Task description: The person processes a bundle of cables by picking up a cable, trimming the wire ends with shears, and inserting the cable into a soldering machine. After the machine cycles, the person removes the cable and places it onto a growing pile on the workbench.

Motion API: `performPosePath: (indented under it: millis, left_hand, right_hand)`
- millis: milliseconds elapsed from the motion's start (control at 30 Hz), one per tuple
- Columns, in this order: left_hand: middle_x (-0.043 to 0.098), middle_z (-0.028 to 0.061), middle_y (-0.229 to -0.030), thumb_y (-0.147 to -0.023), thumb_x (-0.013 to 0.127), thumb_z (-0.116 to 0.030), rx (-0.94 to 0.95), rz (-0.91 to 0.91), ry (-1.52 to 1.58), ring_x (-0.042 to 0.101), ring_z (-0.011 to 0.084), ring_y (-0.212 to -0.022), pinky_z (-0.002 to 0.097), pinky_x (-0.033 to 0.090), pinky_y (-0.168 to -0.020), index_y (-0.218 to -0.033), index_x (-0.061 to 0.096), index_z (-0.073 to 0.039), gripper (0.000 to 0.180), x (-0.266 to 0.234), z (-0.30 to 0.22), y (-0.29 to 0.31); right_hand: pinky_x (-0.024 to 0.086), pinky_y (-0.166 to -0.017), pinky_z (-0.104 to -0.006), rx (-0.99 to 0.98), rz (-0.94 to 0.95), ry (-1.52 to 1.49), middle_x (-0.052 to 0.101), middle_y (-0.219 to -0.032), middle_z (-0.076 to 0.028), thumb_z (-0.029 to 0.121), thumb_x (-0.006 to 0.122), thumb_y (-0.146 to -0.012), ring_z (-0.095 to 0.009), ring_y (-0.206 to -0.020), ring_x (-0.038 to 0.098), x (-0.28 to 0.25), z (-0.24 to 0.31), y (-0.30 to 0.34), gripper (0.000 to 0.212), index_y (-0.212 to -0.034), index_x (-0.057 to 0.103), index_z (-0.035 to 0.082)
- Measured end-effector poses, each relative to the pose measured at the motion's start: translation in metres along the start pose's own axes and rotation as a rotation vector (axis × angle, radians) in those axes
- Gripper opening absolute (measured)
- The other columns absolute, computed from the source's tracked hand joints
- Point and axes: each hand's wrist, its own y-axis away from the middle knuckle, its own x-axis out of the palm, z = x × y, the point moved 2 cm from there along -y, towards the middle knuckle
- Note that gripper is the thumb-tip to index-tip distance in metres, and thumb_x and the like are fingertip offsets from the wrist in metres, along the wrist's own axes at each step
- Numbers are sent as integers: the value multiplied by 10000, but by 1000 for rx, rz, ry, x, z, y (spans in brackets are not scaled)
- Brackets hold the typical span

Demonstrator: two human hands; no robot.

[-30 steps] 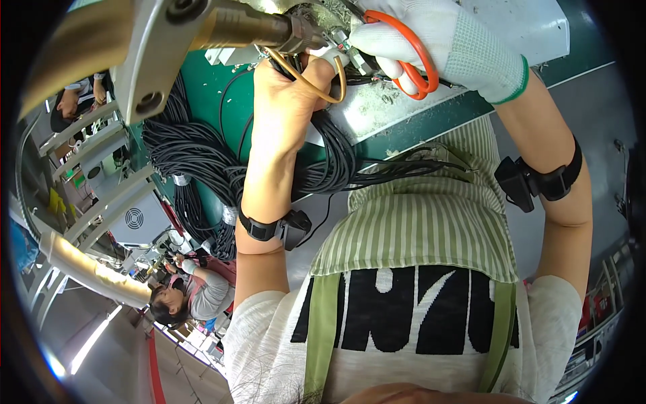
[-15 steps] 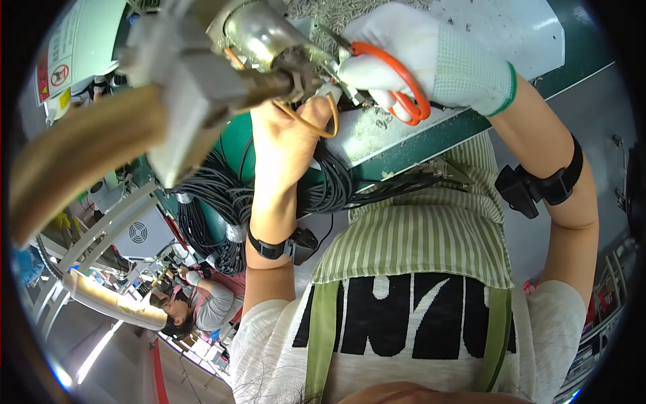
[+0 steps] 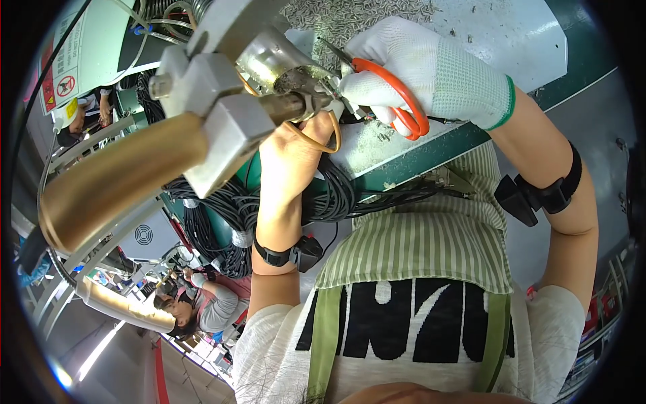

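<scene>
My right hand [image 3: 410, 71] wears a white glove with a green cuff. It is closed on a pair of scissors [image 3: 417, 111] with orange handles, the dark blades pointing up and left past its knuckles. Its fingertips meet those of my bare left hand [image 3: 291, 153], which is closed in a pinch. What the left fingers hold is mostly hidden; small wire-like ends show between the hands. A tan loop [image 3: 334, 138] curves around the left fingers. Close above them is the tip of a metal fixture [image 3: 232, 131], with a metal cylinder [image 3: 269, 60] behind.
A thick brown tube [image 3: 121, 178] reaches in from the left to the fixture. Small metallic scraps [image 3: 363, 13] cover part of the white sheet [image 3: 518, 40] on the green table. Bundles of black cable [image 3: 222, 195] lie by my left forearm. Another person [image 3: 215, 303] sits at the lower left.
The fixture and brown tube appear farther right and lower in the picture, as the view has shifted slightly. Both hands stay together, with the scissors in the right hand.
</scene>
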Motion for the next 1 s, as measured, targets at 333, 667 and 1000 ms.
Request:
performPosePath:
  millis: [333,667,1000]
  left_hand:
    - [514,19,-677,-936,520,-85,-367,-85,1036,501,122,-592,269,416,-543,-960,554,3,97,8,-13,0]
    - [550,39,-779,-925,528,-63,-299,549,1212,524,106,-684,244,429,-593,-1066,509,19,164,4,-39,60]
    - [595,75,-962,-837,618,18,44,10,679,583,126,-839,241,474,-750,-1113,522,18,293,13,-64,64]
  right_hand:
    - [422,-411,-243,-636,-177,479,581,-541,-50,230,576,-875,-113,-441,550,-3,-11,12,254,-741,567,14]
    - [417,-488,-229,-170,-263,545,512,-520,-33,177,605,-835,-90,-500,560,31,29,79,188,-826,569,-8]
    - [406,-440,-233,-32,-183,-30,520,-506,-13,234,548,-883,-95,-434,512,40,11,85,257,-751,562,14]
